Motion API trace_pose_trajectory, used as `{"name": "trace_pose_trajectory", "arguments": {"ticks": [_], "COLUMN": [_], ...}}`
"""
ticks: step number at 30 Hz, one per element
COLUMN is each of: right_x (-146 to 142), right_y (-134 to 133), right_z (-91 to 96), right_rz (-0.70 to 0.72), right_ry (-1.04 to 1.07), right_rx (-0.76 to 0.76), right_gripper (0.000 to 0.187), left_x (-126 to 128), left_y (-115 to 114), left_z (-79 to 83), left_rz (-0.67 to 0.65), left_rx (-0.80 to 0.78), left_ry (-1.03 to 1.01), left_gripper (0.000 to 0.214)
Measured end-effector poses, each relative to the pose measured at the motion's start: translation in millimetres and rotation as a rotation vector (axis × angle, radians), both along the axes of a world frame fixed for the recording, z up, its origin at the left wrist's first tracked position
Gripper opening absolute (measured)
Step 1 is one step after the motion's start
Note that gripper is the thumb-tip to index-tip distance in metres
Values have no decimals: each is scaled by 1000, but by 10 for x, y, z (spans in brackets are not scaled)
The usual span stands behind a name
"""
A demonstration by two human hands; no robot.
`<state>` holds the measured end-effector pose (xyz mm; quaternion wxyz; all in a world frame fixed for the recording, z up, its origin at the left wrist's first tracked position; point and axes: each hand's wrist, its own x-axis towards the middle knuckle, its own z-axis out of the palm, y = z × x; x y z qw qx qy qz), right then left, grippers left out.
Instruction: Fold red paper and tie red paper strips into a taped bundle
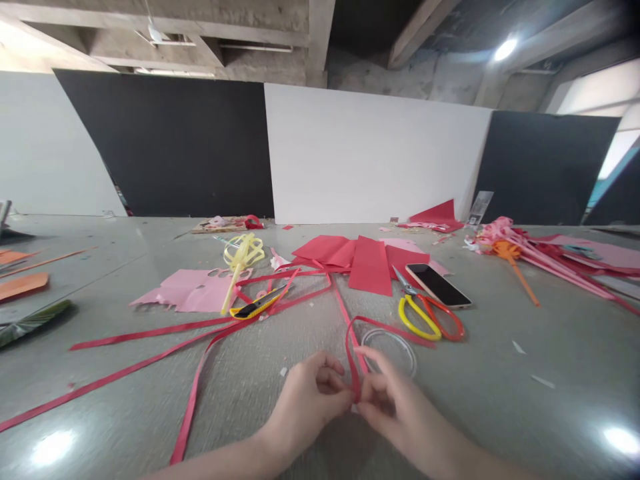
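Observation:
Low in the middle of the view, my left hand (311,401) and my right hand (397,407) meet at the end of a red paper strip (350,347). My left thumb and fingers pinch the strip's near end. The right hand's thumb and fingers close on it from the other side, and a tiny whitish bit shows at the fingertips. The strip bends upward in a loop there. Just beyond the right hand lies a roll of clear tape (413,360), partly covered by the strip and fingers. Scissors (425,317) with yellow and orange handles lie past it.
A yellow utility knife (257,305) rests on red strips to the left. Beyond are pink paper (185,291), a yellow paper-strip shape (243,253), red paper sheets (371,265) and a phone (437,285). Pink strips (505,235) and an orange piece (523,277) lie right.

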<state>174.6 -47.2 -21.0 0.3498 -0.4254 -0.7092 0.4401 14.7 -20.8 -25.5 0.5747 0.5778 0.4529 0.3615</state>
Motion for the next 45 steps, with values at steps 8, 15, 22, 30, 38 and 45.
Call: {"name": "trace_pose_trajectory", "arguments": {"ticks": [8,15,22,30,38,45], "right_x": [-16,-33,11,-21,-20,-14], "right_y": [5,13,4,-7,-3,-14], "right_z": [-1,-41,-52,-94,-34,-28], "right_rz": [-10,-32,-38,-162,-218,-203], "right_ry": [-17,-47,-15,-151,-246,-327], "right_rx": [-8,36,30,194,210,297], "right_gripper": [50,50,45,36,12,16], "left_x": [-2,0,-15,-42,-58,-27], "left_y": [4,3,-32,-78,-122,-137], "left_z": [-8,0,34,32,55,112], "left_rz": [-7,-12,-62,27,-29,-91], "left_rx": [4,6,54,66,319,427], "left_ry": [-4,2,-77,32,178,371], "left_gripper": [18,16,22,26,11,18]}}
